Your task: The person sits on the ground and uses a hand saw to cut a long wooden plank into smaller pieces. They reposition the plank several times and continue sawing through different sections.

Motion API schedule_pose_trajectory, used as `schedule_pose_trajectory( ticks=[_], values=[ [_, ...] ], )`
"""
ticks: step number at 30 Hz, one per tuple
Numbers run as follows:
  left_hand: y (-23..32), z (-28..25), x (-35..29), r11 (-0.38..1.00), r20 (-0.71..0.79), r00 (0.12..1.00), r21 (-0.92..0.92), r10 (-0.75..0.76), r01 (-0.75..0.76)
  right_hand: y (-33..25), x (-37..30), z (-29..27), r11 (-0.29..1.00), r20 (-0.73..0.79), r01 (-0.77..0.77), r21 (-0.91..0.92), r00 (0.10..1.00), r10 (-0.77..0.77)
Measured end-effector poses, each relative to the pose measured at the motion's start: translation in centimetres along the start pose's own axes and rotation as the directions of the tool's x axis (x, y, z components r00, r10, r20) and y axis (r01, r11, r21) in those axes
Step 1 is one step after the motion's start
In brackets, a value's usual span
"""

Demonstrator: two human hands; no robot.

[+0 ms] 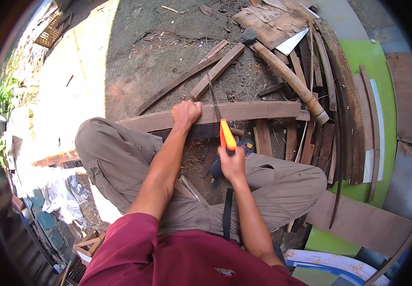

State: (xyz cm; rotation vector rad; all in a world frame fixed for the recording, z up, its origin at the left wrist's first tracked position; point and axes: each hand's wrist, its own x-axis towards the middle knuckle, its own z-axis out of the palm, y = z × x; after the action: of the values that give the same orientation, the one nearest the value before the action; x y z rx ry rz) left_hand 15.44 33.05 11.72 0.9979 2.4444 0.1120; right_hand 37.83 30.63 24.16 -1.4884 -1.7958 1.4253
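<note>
A long brown wooden beam lies crosswise in front of my knees. My left hand is closed over the beam near its middle, pressing on it from above. In my right hand is a hand saw with an orange and yellow handle, my fingers wrapped round its grip. Its narrow dark blade points away from me and crosses the beam just right of my left hand. Whether the teeth have cut into the wood cannot be made out.
Beyond the beam, a shorter plank lies on the dirt ground, its far end by a dark stone. A bamboo pole and several wood strips lie at right, beside a green panel. White plastic sheeting lies at left.
</note>
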Motion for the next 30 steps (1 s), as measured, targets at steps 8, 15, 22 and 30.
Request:
schedule_pose_trajectory(
  ticks=[8, 15, 22, 30],
  values=[
    [-1.3, 0.3, -0.5, 1.0, 0.011, 1.0, -0.028, -0.005, 0.005, 1.4, -11.0, -4.7, 0.985, 0.154, -0.161, 0.065, 0.977, 0.149],
    [1.5, -0.8, 0.7, 0.998, 0.04, 0.998, -0.043, 0.042, -0.04, 3.1, 2.8, 3.8, 1.0, -0.065, -0.009, -0.02, 0.998, 0.008],
    [-0.7, -0.7, 0.1, 0.996, 0.043, 0.999, -0.093, -0.004, 0.008, 3.6, -11.9, -5.0, 0.97, 0.119, -0.221, 0.106, 0.971, 0.208],
    [0.2, 0.0, -0.8, 0.995, 0.048, 0.998, -0.087, 0.051, -0.047, 1.4, -0.6, 2.3, 0.997, -0.065, -0.004, -0.081, 0.998, -0.001]
  ],
)
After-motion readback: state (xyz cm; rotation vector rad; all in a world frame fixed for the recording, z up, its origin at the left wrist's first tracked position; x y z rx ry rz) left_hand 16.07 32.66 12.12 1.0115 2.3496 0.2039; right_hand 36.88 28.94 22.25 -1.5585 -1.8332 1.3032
